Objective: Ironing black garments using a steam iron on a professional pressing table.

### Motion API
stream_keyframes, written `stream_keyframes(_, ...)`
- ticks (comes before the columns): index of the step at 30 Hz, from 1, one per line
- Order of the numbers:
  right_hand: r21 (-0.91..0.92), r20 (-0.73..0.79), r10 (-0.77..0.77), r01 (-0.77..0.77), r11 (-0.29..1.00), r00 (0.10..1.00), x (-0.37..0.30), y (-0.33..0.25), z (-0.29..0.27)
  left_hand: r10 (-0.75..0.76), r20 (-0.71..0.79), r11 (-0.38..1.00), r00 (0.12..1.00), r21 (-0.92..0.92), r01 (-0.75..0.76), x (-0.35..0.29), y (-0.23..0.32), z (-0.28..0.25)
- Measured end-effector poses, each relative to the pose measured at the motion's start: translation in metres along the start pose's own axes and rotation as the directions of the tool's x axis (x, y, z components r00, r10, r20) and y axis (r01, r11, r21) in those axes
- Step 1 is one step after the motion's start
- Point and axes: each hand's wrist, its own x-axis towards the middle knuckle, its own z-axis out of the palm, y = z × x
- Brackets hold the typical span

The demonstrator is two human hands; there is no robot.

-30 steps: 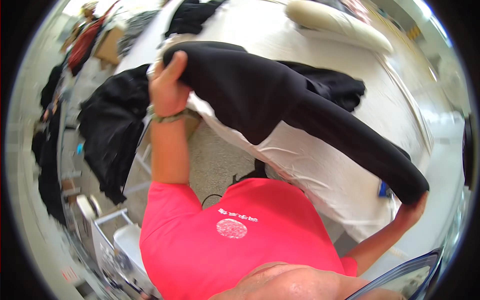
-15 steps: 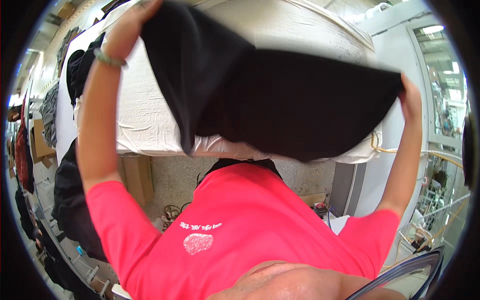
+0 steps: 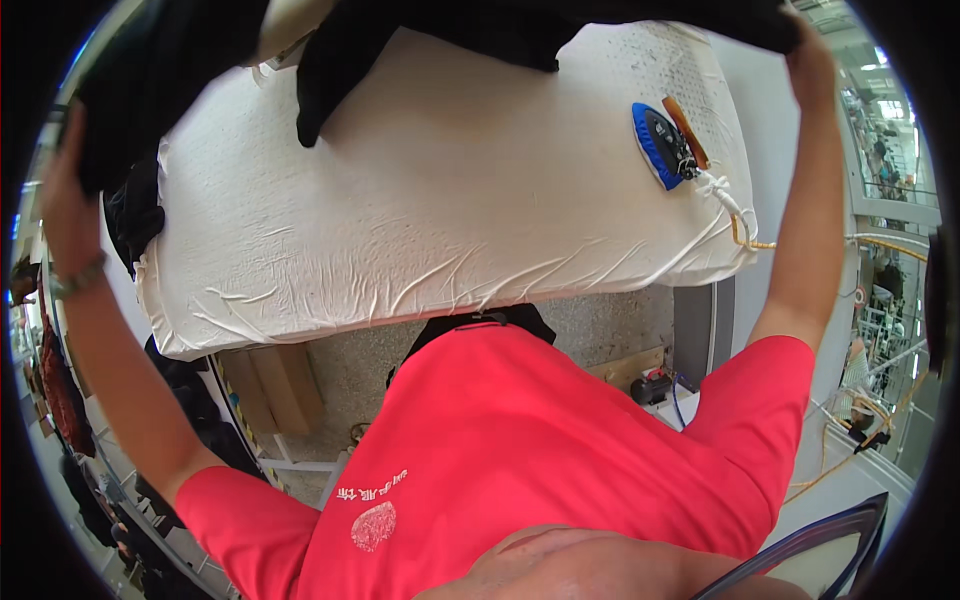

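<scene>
While two hands lift: left hand [image 3: 62,205] | right hand [image 3: 812,62] | one black garment [image 3: 420,35] | one iron [image 3: 662,142]

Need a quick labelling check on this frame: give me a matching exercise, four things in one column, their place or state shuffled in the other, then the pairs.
Things:
1. black garment
2. iron
3. left hand
4. white padded table

Places or states:
A. lying at the right end of the table, cord trailing off the edge
B. raised at the left edge of the view, gripping dark cloth, band on the wrist
C. held up above the table, stretched between both raised hands
D. wrinkled cover, below the raised cloth

Pairs: 1-C, 2-A, 3-B, 4-D
</scene>
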Motion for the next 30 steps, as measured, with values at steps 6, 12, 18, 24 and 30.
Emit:
stream_keyframes(6, 0.342, 0.504, 0.525, -0.717, 0.608, 0.686, -0.221, -0.041, 0.109, -0.094, 0.695, 0.352, 0.712, -0.646, 0.677, -0.205, 0.113, 0.121)
stream_keyframes(12, 0.123, 0.620, 0.544, -0.754, 0.645, 0.566, -0.330, -0.076, 0.124, 0.012, 0.898, 0.416, 0.439, -0.404, 0.815, -0.292, 0.116, 0.154)
stream_keyframes(18, -0.088, 0.813, 0.481, -0.747, 0.659, 0.329, -0.319, -0.062, 0.139, -0.055, 0.953, 0.401, 0.298, -0.252, 0.881, -0.264, 0.093, 0.202)
stream_keyframes(24, 0.112, 0.753, 0.587, -0.938, 0.329, 0.296, -0.172, -0.015, 0.267, -0.484, 0.476, 0.507, 0.734, -0.531, 0.679, -0.066, 0.100, 0.333)
stream_keyframes(30, 0.050, 0.796, 0.590, -0.986, 0.161, 0.137, -0.070, 0.036, 0.369, -0.484, 0.178, 0.865, 0.857, -0.051, 0.499, 0.065, 0.166, 0.366)
